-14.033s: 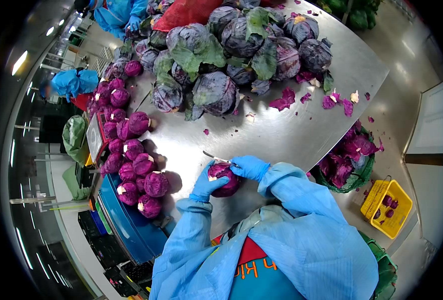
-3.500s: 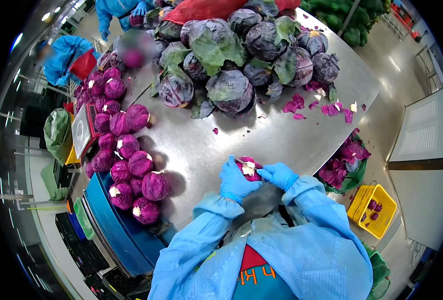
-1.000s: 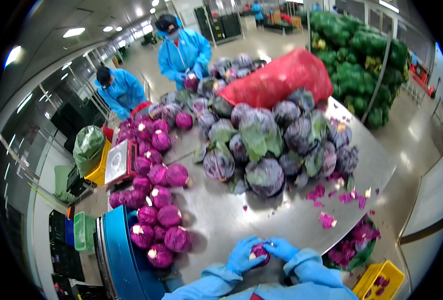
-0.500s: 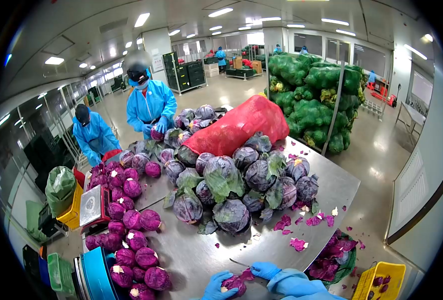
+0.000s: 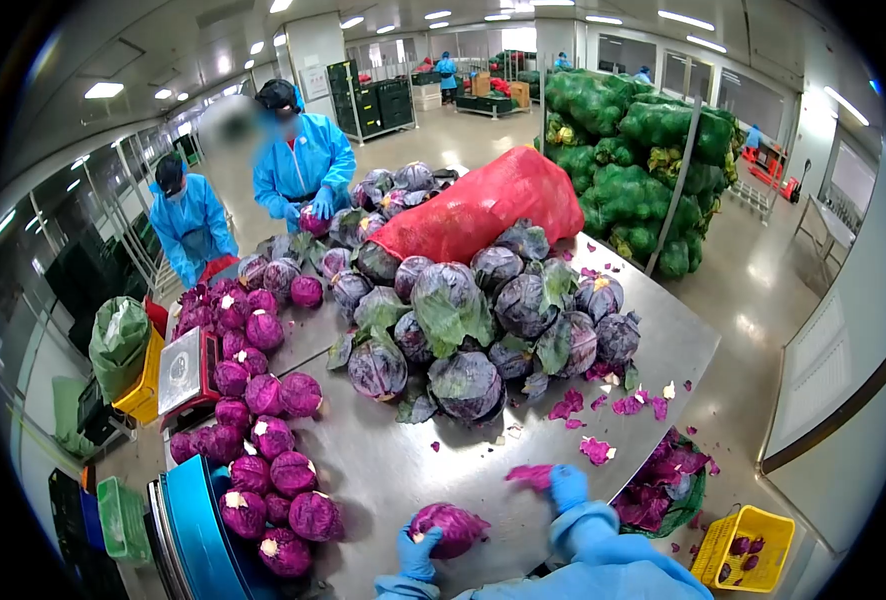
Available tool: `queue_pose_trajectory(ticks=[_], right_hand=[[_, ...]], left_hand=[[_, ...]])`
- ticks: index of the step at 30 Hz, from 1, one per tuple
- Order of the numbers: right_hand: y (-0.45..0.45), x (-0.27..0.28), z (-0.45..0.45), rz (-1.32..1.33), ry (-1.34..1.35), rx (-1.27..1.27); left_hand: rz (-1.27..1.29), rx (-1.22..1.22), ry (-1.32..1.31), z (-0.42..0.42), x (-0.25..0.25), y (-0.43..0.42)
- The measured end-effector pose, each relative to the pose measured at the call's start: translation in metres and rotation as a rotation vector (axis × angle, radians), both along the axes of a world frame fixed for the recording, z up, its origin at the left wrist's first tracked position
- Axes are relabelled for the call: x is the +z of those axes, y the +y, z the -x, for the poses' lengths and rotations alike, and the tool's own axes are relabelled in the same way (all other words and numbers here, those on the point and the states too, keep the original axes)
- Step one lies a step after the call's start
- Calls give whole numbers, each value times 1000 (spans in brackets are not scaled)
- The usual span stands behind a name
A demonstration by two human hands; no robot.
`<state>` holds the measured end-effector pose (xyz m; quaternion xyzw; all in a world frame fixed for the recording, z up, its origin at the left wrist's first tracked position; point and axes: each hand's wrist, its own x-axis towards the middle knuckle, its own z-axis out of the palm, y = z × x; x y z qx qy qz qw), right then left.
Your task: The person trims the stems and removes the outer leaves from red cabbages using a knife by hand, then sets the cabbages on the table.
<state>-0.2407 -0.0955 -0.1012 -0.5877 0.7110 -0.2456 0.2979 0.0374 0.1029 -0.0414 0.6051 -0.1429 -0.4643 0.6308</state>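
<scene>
Near the front edge of the steel table (image 5: 383,480), my blue-gloved left hand (image 5: 418,556) is closed on the side of a peeled red cabbage (image 5: 450,530). To its right and farther forward, my gloved right hand (image 5: 567,488) grips a torn purple cabbage leaf (image 5: 530,477), apart from the cabbage. No knife blade shows clearly by the right hand. Unpeeled cabbages (image 5: 466,385) with dull outer leaves are heaped ahead, below a red mesh sack (image 5: 483,208). Several peeled cabbages (image 5: 293,473) line the left side.
Leaf scraps (image 5: 597,451) lie on the table's right. Beyond that edge stand a bin of leaves (image 5: 653,490) and a yellow crate (image 5: 748,545). A scale (image 5: 185,370) and blue container (image 5: 198,520) are at left. Two co-workers (image 5: 303,165) stand across the table.
My right hand has moved forward and right, away from the cabbage, with a leaf in its grip. The knife seen earlier beside it no longer shows. The cabbage has shifted up and left slightly.
</scene>
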Motion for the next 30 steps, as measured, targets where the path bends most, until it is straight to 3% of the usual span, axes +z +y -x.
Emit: queue_pose_trajectory(ticks=[2,4,5,7,8,9,12,13,16,17,21,25,30], right_hand=[[-13,35,37,143,-42,-150],[-17,62,62,159,210,-219],[-13,82,62,183,183,-213],[-19,22,73,385,-342,-49],[-1,65,49,214,-237,-4],[12,78,26,-15,-328,-25],[52,107,-42,-369,-527,114],[61,114,-57,-419,-537,160],[73,97,-84,-228,-671,299],[72,97,-84,-249,-597,333],[69,137,-90,-175,-229,494],[55,110,-79,-405,-643,302],[49,111,-75,-36,-170,447]], left_hand=[[22,198,-110,8,8,-6],[-99,107,-414,19,46,-21],[-134,145,-534,27,32,-28],[-269,-71,-847,31,37,-39],[-234,-176,-861,31,42,-45],[-270,-225,-948,36,52,-50],[-236,-219,-944,43,62,-55],[-212,-185,-909,46,64,-55],[-199,-137,-822,54,74,-57],[-204,-135,-794,58,76,-57],[-124,-38,-1218,73,44,-65],[-128,-158,-1295,76,56,-74],[-151,-239,-1433,87,57,-93]])
